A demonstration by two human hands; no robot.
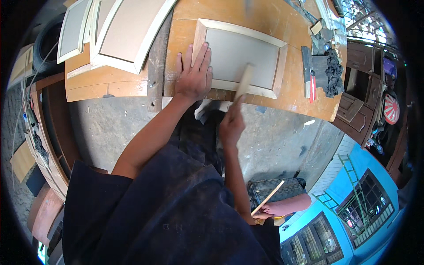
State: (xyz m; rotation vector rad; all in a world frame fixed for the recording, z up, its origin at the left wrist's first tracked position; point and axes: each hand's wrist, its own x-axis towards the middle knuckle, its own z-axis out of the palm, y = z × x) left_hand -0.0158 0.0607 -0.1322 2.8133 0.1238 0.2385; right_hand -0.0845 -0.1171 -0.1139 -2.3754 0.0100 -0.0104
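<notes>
A rectangular pale wood frame with a grey panel inside lies flat on the orange-brown wooden table, close to its near edge. Across the frame's left end rests my left hand, palm down, fingers stretched out over the wood. My right hand is closed round a light wooden stick, blurred by motion. The stick points up and away, overlapping the frame's near rail; whether it touches the rail I cannot tell.
Several more panelled frames overlap on the table's left part. At the right lie a red-handled tool and a crumpled black cloth. A tyre stands far left; a dark padded seat is on the floor.
</notes>
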